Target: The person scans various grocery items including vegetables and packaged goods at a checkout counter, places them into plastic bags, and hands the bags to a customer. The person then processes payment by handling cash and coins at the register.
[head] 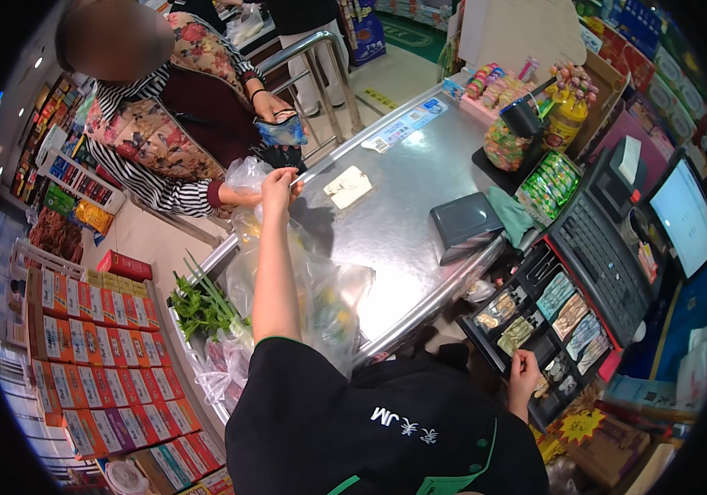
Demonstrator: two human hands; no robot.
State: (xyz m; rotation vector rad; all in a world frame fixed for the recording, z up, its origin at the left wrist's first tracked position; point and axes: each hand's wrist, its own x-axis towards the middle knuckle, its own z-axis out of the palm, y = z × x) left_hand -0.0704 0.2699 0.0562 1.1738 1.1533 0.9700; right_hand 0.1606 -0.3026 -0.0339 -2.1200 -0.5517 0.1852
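My left hand (pixel 279 189) reaches over the far edge of the metal counter (pixel 403 179), fingers curled, next to a customer's hand and clear plastic bags (pixel 248 174); whether it grips a bag is unclear. Below my forearm, filled plastic bags (pixel 335 303) lie on the counter, with leafy green vegetables (pixel 202 306) to their left. My right hand (pixel 521 371) is curled at the front part of an open cash drawer (pixel 539 356) with banknotes and coins; its fingertips are partly hidden. A pale, flat paper-like item (pixel 348 186) lies on the counter.
The customer holds a blue pouch (pixel 282 131). A dark grey box-shaped device (pixel 466 224), a candy jar (pixel 505 145) and a green candy box (pixel 549 185) stand to the right, beside a black keyboard (pixel 604 266) and a monitor (pixel 686 216). A metal railing (pixel 333 80) rises beyond the counter; stacked cartons (pixel 106 346) are left.
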